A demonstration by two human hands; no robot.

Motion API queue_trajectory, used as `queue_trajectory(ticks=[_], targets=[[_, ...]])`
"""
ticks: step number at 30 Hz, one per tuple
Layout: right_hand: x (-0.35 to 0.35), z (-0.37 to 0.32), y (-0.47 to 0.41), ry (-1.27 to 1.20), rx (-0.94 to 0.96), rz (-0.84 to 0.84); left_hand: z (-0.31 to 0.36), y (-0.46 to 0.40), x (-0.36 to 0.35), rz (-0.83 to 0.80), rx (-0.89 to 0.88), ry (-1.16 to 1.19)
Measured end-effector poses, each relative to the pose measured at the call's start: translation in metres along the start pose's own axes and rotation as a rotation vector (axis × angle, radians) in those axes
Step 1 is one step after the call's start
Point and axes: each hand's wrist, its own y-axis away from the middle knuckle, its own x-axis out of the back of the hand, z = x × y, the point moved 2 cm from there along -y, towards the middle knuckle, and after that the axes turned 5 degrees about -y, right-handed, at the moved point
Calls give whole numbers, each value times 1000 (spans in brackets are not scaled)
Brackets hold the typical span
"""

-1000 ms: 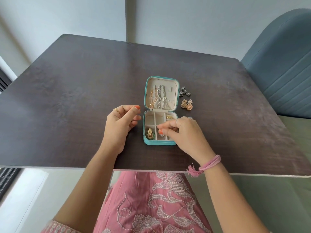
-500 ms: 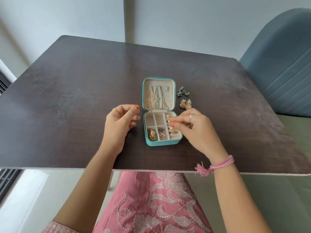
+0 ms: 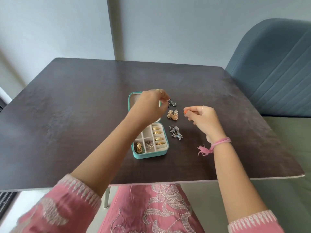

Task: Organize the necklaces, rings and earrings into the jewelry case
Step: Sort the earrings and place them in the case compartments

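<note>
Head view only: teal jewelry case (image 3: 149, 154) open on dark table (image 3: 67, 115), lid side mostly hidden behind left forearm. Base compartments: four gold rings (image 3: 158, 135) in right column, gold earrings (image 3: 139, 147) front-left, silver piece (image 3: 149, 145) front-middle. Left hand (image 3: 148, 105) reaches across case, fingertips pinching dark silver earrings (image 3: 223, 103) on table just right of lid. Right hand (image 3: 202, 116) hovers above table, fingers curled, thumb and forefinger together; cannot tell if anything is in the pinch. Gold jhumka pair (image 3: 173, 114) and silver dangly pair (image 3: 175, 132) lie on table between case and right hand. Blue chair (image 3: 277, 73) far right.
</note>
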Motion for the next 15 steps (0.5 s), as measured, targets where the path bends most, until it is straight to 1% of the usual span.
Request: queue_trajectory(ticks=[2,4,9,10,11,15], targets=[[-4,3,-12,18,-34,-24,4,-22,-16,-147,26,-140],[-8,7,-24,51,-75,-48,8,-40,-30,-346,55,-305],[-16,9,-43,187,-116,-95,21,-65,-47,-676,103,-481],[-17,8,-45,204,-121,-98,24,-67,-50,-704,95,-551],[-17,7,-46,220,-128,-105,25,-68,-51,-710,123,-572],[-19,5,-46,254,-136,-134,26,-72,-57,-756,127,-658]])
